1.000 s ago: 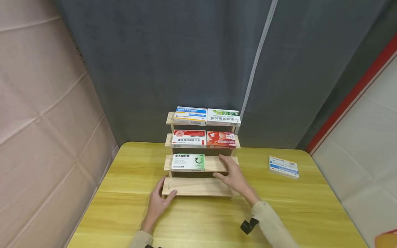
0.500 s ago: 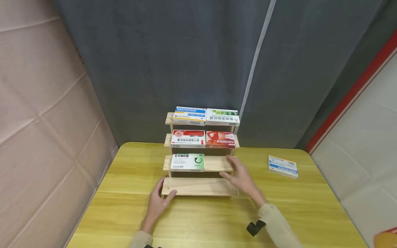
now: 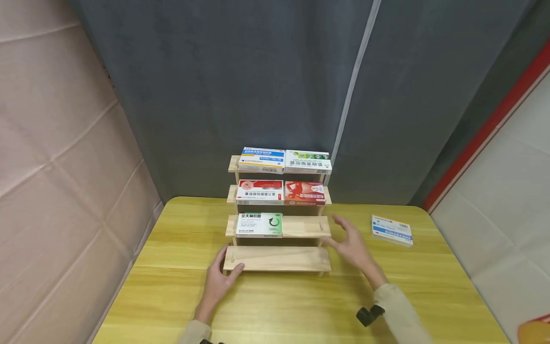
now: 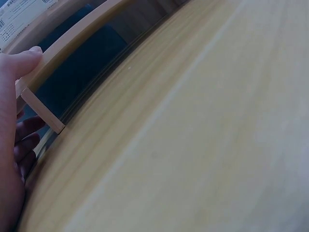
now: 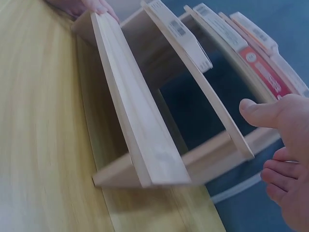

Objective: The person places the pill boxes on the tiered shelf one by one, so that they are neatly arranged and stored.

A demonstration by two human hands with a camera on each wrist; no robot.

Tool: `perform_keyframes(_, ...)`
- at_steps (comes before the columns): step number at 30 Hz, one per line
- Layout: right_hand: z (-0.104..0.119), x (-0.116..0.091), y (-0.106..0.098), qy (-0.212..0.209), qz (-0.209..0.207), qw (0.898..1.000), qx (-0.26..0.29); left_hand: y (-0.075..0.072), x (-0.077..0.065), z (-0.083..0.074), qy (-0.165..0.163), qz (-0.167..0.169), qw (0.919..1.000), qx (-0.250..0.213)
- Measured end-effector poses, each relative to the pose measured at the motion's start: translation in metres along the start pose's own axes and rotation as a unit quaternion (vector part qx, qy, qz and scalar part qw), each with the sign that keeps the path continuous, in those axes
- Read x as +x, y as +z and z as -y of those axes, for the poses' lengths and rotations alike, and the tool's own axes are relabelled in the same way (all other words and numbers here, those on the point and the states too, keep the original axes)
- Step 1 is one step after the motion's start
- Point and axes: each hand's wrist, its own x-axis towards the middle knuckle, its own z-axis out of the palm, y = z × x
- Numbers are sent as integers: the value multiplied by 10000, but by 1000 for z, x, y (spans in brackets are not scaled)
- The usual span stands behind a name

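Note:
A stepped wooden display rack [image 3: 277,259] stands on the table. My left hand [image 3: 218,282] grips the left end of its lowest step, thumb on top and the other fingers around the side by the leg [image 4: 43,110]. My right hand [image 3: 355,248] is just off the rack's right end, fingers spread and holding nothing. On the third step from the top lies a white-and-green medicine box [image 3: 259,225], at the left. Above it sit a red-and-white medicine box [image 3: 260,192] and a red medicine box [image 3: 305,193].
The top step bears a blue-and-white medicine box [image 3: 262,160] and a white box with green print [image 3: 308,163]. Another blue-and-white medicine box [image 3: 392,231] lies on the wooden table [image 3: 275,306], right of my right hand. A grey curtain [image 3: 240,76] hangs behind.
My right hand has moved rightward from over the third step to beyond the rack's right end. My left hand keeps its grip, and the boxes have stayed where they were.

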Motion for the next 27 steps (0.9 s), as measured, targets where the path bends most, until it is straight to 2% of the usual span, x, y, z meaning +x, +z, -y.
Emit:
perform_keyframes(10, -25, -2, -17, 341, 51, 9988, -351, 0, 0, 0, 4, 7, 10000, -86)
perform_keyframes(27, -80, -1, -53, 780, 161, 9966, -229, 0, 0, 0, -1, 33, 10000, -82)
